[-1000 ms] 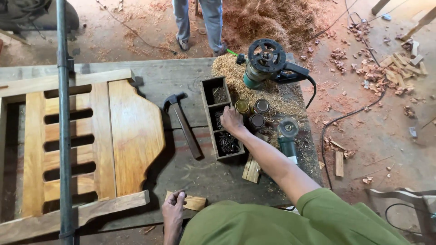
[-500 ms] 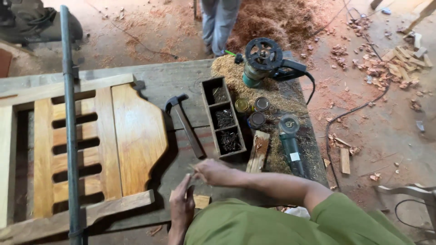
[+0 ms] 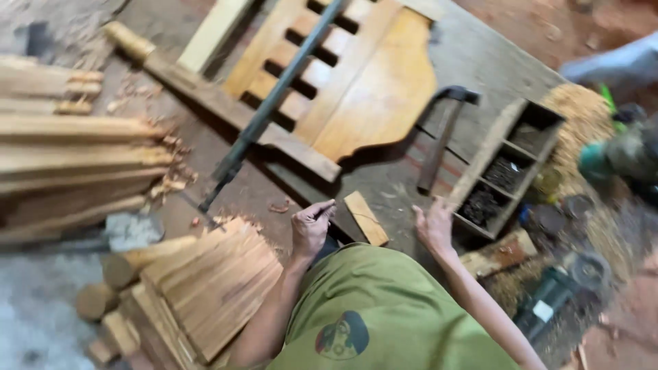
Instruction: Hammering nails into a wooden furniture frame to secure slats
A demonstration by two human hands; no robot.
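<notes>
Head view is tilted and motion-blurred. The left hand [image 3: 312, 226] is closed in a pinch at the near edge of the bench [image 3: 473, 55], thumb and fingers together on something thin and dark, probably a nail, though the blur leaves that unsure. The right hand [image 3: 433, 226] lies open, fingers spread, palm down on the bench, holding nothing, just beside the near end of the wooden nail tray [image 3: 507, 171]. A small wood block [image 3: 365, 218] lies between the two hands, apart from both. The hammer [image 3: 442, 133] lies farther off, head away, between the tray and the slatted wooden panel [image 3: 343, 82], which a long bar clamp [image 3: 274, 106] crosses. To do this well: keep the pinch low on the shank and steady the block flat before reaching for the hammer. No labels or signs are readable; the only package-like thing is the compartmented tray, dark fasteners inside.
</notes>
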